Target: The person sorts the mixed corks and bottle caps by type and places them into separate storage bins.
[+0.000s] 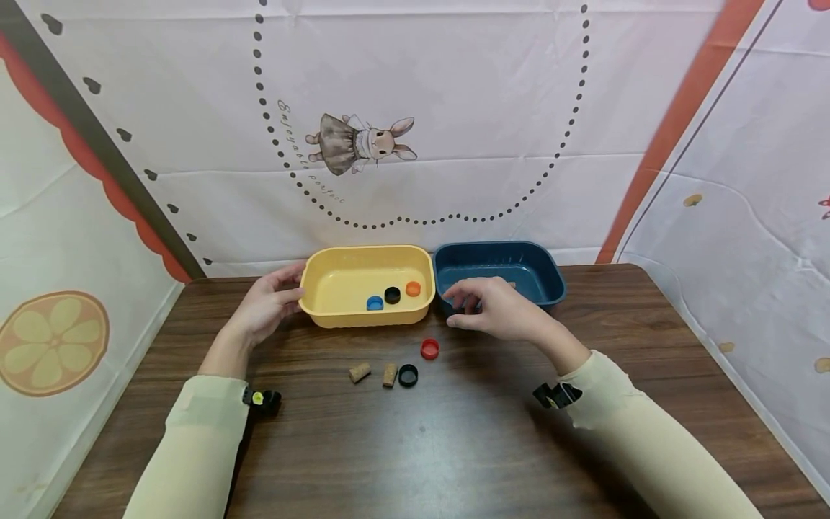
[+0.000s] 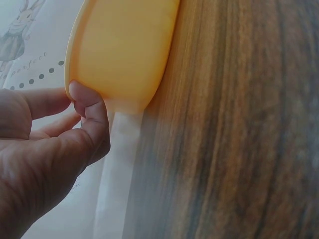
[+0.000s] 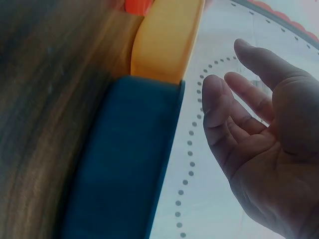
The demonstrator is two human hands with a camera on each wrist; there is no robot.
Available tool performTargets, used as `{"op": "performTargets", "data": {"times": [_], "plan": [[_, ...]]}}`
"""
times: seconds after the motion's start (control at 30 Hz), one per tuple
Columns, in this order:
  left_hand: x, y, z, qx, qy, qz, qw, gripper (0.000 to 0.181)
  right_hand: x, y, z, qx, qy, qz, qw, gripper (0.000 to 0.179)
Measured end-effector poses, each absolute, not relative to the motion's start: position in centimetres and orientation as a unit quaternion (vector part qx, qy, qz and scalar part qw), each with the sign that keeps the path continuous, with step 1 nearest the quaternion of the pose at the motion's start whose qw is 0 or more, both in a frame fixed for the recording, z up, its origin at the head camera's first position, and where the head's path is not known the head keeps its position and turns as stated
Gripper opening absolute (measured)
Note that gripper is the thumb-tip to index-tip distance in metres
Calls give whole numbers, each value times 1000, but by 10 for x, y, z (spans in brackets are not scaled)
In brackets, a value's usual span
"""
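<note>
My left hand (image 1: 264,303) pinches the left rim of a yellow basin (image 1: 344,318) between thumb and fingers; the left wrist view shows the thumb (image 2: 89,107) at that rim. Inside lie a blue bottle cap (image 1: 375,303), a black cap (image 1: 392,295) and an orange cap (image 1: 413,288). Over the near left part of a dark blue basin (image 1: 551,285) hovers my right hand (image 1: 499,308), fingers loosely bent and nothing between them. A small tan piece (image 1: 512,285) shows in the blue basin, mostly hidden by the hand.
On the wooden table (image 1: 415,461), in front of the basins, lie a red cap (image 1: 430,349), another black cap (image 1: 408,375) and two corks, the left cork (image 1: 359,373) and the right cork (image 1: 390,375). A printed cloth (image 1: 454,94) hangs behind the basins.
</note>
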State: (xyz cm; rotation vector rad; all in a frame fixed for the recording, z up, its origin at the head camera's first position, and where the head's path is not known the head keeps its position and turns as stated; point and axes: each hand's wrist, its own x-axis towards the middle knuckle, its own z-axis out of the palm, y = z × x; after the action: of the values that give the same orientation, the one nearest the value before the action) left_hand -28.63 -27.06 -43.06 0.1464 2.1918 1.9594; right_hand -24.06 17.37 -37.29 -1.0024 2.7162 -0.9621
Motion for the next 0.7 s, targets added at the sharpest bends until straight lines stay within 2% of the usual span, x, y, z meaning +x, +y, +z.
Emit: {"op": "performTargets", "data": {"times": [0.13,0.4,0.7], "plan": [[-286,-271,-431,52,741,662,99,62,-236,171,-378,-335,888,-311,57,34],[-286,-270,-431,57,742,662,97,61,-231,166,-394,-346,877,-318,98,41],[-285,-270,-430,54,745,658,96,61,-231,161,-405,-353,873,-316,116,43]]}}
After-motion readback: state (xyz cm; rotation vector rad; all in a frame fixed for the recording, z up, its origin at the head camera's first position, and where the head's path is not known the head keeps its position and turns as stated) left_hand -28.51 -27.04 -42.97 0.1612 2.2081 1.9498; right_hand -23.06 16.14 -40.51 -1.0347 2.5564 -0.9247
